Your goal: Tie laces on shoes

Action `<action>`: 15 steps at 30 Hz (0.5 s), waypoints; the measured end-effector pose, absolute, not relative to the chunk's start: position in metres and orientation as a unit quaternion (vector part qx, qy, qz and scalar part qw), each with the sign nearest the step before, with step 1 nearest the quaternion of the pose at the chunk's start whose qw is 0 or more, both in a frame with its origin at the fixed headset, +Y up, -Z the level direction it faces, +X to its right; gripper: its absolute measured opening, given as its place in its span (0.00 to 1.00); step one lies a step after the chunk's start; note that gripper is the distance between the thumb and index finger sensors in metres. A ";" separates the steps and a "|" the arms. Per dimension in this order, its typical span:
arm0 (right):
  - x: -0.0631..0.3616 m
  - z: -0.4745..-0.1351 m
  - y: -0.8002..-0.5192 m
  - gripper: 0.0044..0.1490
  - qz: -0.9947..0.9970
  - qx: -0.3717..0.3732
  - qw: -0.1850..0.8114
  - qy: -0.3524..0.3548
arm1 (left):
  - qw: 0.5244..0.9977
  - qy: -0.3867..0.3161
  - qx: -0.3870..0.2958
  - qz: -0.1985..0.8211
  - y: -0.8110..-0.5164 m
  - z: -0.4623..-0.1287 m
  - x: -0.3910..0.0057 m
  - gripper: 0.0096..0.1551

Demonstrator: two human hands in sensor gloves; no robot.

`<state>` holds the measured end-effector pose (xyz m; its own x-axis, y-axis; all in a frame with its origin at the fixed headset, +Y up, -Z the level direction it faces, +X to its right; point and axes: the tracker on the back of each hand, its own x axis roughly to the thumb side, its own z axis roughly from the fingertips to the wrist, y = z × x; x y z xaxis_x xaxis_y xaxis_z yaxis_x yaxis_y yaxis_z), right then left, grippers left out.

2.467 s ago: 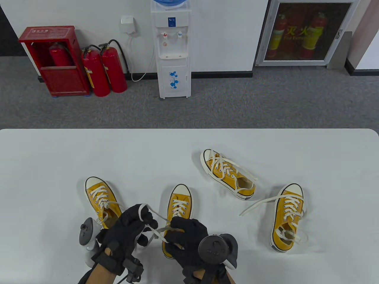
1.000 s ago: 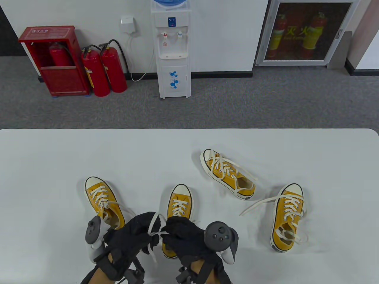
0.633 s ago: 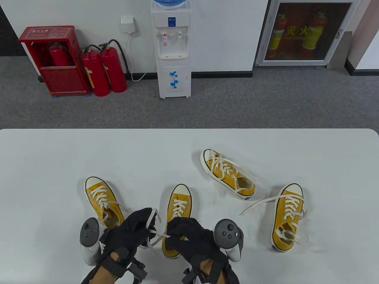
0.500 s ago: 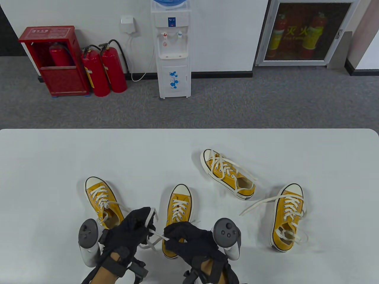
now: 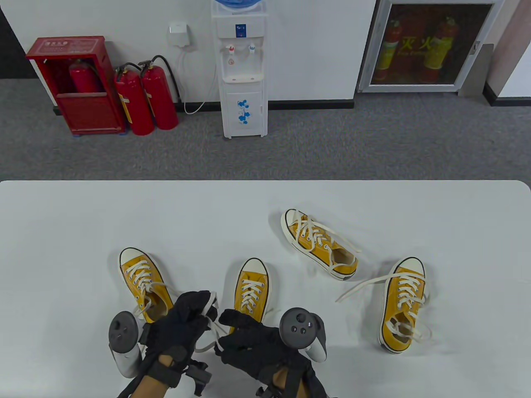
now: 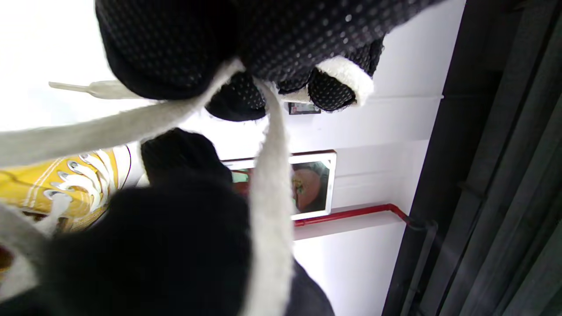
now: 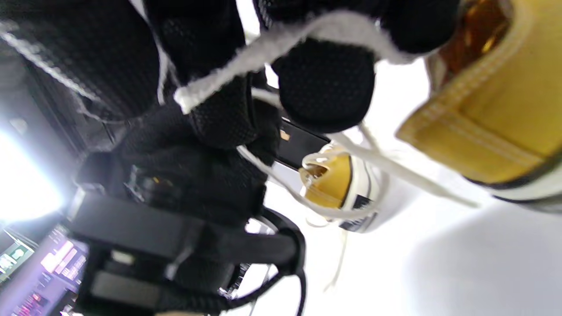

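Four yellow canvas sneakers with white rubber toe caps sit on the white table (image 5: 62, 215), and as far as I can tell none has a finished bow yet. The centre sneaker (image 5: 251, 290), close to the near edge, is the one being worked on. The left hand (image 5: 182, 321) has its fingers (image 6: 327, 90) curled round a loop of the flat white lace (image 5: 209, 309), and the right hand (image 5: 249, 344) pinches the other strand of that same lace, so both hands are closed on it. Looks like the knot is mid-way: loop formed, not pulled tight.

The other three, as I read them:
- left sneaker (image 5: 143, 282), near the left hand, laces loose over the tongue
- tipped sneaker (image 5: 319, 244), farther back and lying on its side, laces slack
- right sneaker (image 5: 404, 302), toward the right edge, one lace end trailing out across the table

So one in progress, three to go. Count otherwise: two hands, one lace in hand.
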<state>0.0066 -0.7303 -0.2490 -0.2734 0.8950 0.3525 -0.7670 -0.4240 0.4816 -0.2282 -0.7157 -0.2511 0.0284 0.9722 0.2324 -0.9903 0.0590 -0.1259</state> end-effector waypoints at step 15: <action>0.008 -0.246 -0.723 0.44 0.825 0.265 0.498 0.041 | 0.674 -0.123 0.007 0.728 -0.720 -0.252 -0.230 0.19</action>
<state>0.0084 -0.7234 -0.2457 -0.3643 0.8429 0.3960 -0.7999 -0.5009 0.3304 -0.2298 -0.7198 -0.2518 -0.0910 0.9804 0.1749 -0.9836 -0.0610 -0.1697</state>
